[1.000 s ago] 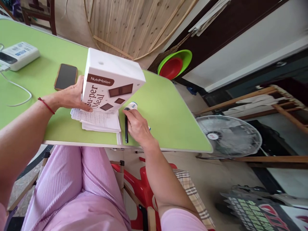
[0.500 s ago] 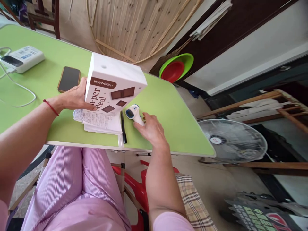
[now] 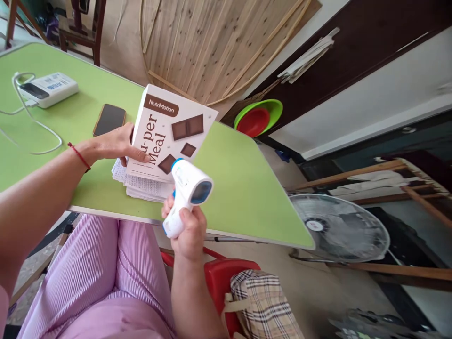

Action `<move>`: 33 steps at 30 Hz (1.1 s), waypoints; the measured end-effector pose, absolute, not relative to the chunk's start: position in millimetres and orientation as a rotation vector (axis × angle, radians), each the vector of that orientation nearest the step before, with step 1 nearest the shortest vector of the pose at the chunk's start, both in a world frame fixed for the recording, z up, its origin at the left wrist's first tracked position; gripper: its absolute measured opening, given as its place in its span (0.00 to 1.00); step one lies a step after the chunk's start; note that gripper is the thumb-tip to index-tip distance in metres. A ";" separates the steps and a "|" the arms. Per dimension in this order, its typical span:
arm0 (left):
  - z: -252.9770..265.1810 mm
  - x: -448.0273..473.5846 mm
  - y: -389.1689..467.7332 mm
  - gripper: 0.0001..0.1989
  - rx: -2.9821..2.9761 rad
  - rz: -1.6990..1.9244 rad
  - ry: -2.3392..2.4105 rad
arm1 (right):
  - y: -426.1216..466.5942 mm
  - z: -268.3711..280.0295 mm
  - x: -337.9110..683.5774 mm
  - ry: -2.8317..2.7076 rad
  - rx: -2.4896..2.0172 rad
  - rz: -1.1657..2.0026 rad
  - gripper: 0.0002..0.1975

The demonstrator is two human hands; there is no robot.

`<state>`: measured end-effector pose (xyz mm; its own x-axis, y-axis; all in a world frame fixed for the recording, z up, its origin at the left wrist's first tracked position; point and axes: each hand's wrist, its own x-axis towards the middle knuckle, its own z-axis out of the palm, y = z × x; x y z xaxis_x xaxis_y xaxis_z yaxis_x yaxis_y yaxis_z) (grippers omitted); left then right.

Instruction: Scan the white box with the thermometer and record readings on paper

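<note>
My left hand point(image 3: 122, 143) is closed on the left side of a white box point(image 3: 162, 134) printed "NutriMotion" and pictures of chocolate pieces. The box is tilted, with its printed front facing me, above a stack of handwritten papers point(image 3: 144, 184). In my right hand point(image 3: 189, 228) is a white and blue infrared thermometer point(image 3: 190, 188), gripped by its handle. Its dark screen faces right and towards me, and its nose end is close to the box's lower right corner. Whether the two touch, I cannot tell.
A phone point(image 3: 109, 119) and a white power bank point(image 3: 49, 89) with a cable lie on the green table point(image 3: 243, 188). Right of the table stands a fan point(image 3: 339, 228). A red chair point(image 3: 226, 273) with a checked bag point(image 3: 264, 301) is below the table edge.
My right hand has taken up the thermometer from the table and brought it left, in front of the box. The box has tipped so its front faces me more.
</note>
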<state>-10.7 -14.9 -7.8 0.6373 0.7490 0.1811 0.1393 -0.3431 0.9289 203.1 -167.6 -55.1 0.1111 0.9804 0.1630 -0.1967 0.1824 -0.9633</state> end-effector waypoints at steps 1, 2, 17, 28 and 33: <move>-8.3 -10.4 -14.7 0.30 1.841 0.736 0.697 | -168.3 -58.6 196.2 -1.042 -0.953 1.130 0.10; -8.8 -9.9 -14.6 0.31 1.840 0.728 0.679 | -168.0 -62.1 191.6 -1.022 -0.943 1.142 0.10; -16.4 -9.4 -11.1 0.38 1.846 0.694 0.648 | -165.0 -74.0 191.8 -1.022 -1.072 1.222 0.17; -14.8 -10.7 -10.6 0.35 1.848 0.691 0.649 | -164.0 -80.5 192.6 -1.070 -1.065 1.192 0.16; -13.7 -11.5 -11.7 0.36 1.853 0.682 0.687 | -164.1 -82.1 193.0 -1.078 -1.044 1.202 0.15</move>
<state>-11.5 -11.7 -13.7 0.6792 0.7190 0.1470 0.1529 -0.3346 0.9299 193.0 -164.1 -82.1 0.0515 0.9963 0.0693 -0.1774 0.0775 -0.9811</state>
